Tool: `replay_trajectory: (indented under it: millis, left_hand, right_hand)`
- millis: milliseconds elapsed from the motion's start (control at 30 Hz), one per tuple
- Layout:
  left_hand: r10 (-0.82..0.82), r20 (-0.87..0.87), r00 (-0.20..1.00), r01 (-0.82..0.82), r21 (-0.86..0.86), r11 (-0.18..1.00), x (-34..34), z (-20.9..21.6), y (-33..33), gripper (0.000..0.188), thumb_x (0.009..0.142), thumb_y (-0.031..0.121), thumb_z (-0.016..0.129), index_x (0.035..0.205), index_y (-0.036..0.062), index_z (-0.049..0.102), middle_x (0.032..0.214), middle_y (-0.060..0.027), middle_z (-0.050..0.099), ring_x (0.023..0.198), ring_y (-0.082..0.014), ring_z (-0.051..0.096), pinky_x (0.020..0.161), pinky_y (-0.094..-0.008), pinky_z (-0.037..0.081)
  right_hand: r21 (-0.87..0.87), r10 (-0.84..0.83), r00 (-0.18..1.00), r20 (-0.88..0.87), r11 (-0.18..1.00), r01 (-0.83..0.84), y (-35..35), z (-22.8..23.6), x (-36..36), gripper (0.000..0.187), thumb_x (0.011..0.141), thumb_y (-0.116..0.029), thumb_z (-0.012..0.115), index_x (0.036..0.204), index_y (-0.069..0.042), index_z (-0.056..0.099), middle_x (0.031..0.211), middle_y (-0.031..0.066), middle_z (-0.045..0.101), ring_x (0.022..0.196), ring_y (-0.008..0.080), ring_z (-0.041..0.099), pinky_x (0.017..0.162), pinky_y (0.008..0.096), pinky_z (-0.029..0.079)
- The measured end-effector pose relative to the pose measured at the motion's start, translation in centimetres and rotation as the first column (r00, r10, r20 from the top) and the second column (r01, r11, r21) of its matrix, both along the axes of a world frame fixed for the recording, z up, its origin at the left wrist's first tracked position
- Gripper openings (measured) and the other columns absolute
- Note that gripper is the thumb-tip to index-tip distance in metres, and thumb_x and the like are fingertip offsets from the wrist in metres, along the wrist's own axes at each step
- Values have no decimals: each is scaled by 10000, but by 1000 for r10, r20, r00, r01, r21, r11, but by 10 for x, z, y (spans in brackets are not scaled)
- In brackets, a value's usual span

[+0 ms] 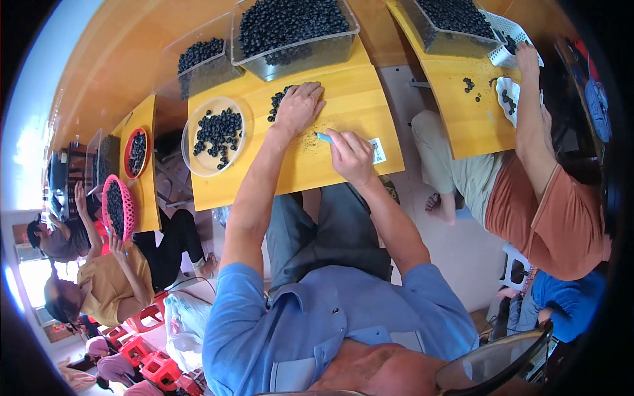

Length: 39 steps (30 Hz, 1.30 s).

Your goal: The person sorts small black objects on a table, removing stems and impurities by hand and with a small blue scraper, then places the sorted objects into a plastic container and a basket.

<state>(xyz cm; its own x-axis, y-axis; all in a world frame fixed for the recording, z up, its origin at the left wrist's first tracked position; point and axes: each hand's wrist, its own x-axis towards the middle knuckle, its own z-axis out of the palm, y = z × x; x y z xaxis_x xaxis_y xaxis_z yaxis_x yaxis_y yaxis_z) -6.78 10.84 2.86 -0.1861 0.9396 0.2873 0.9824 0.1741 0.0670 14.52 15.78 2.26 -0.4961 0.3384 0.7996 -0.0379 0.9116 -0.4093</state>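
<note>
My left hand (300,107) lies palm down on the yellow table, fingers stretched out over the edge of a small pile of dark round pieces (273,111), like blueberries or beads. Part of that pile is hidden under it. Closer to me, my right hand (353,157) is closed around a small light-blue tool (323,137); its tip points toward the left hand, and its kind does not show. Dark crumbs (308,140) are scattered on the wood between both hands. Left of my left forearm, a round clear tray (191,125) holds loose dark pieces.
Large clear bins (297,51) full of dark pieces stand along the far edge. A white printed label (377,152) lies right of my right hand. At the right table (456,125) a person's hand (526,58) reaches into a white basket (505,58). Another person holds a pink basket (132,204) at left.
</note>
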Motion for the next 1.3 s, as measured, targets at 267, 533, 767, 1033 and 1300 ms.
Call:
replay_trajectory:
  millis: [267,533,767,1033,1300]
  left_hand:
    - [63,20,998,-63,-24,998,-4,5,-39,513,990,454,668,1404,152,636,1497,-88,597,1410,-300,528,1154,-486,410]
    - [166,127,978,-164,-24,986,-28,-21,-40,648,995,617,578,1475,182,602,1634,-93,465,1516,-324,409,1235,-567,319]
    - [155,173,973,-165,43,985,-8,-23,-54,593,1017,580,584,1453,181,627,1603,-96,500,1490,-287,447,1233,-518,339]
    - [463,153,873,-486,202,851,6,-15,-78,567,1036,537,581,1455,156,601,1592,-252,451,1461,-540,385,1223,-616,298]
    - [365,375,852,-458,198,866,14,-29,-105,552,1059,393,580,1455,9,558,1528,-329,478,1453,-510,410,1228,-535,351]
  right_hand:
    - [65,-107,992,70,993,103,-3,-8,-2,282,832,-12,743,1109,-68,744,838,69,654,719,261,687,625,388,560]
    - [120,-129,983,134,986,113,-7,-8,-5,277,854,-22,726,1127,-69,741,853,72,657,722,267,685,623,394,555]
    - [118,-107,982,153,989,89,-4,-10,-7,262,869,-28,715,1128,-64,738,842,84,645,700,290,673,602,415,545]
    - [102,-60,982,176,994,42,-5,-8,-5,248,871,-36,723,1116,-70,735,834,81,634,694,290,667,609,414,541]
    - [77,-39,988,149,997,28,-5,-9,-3,231,867,-34,725,1095,-74,732,830,75,627,707,278,663,614,415,537]
